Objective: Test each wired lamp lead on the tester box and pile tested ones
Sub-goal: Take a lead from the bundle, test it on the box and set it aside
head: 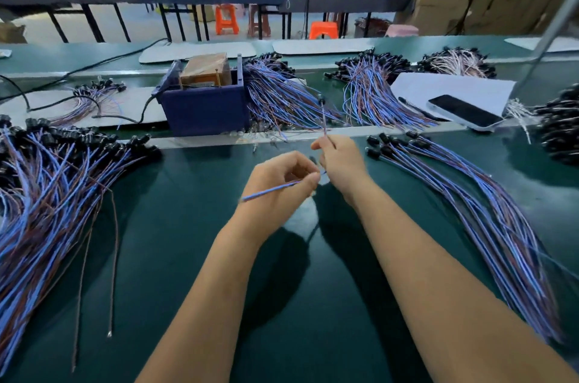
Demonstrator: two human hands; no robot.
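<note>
At far left we see a large pile of leads (47, 182) on the green tabletop (194, 257). Behind centre stands the blue tester box (203, 107). Our left hand (279, 182) pinches a blue lead (269, 191) — our right hand (340, 160) pinches a wire end pointing up. A smaller pile (470, 204) lies right.

I hold both bare arms out over the green table (188, 257). My left hand (279, 185) and right hand (340, 160) almost touch, fingers curled, each pinching a thin wire.
</note>
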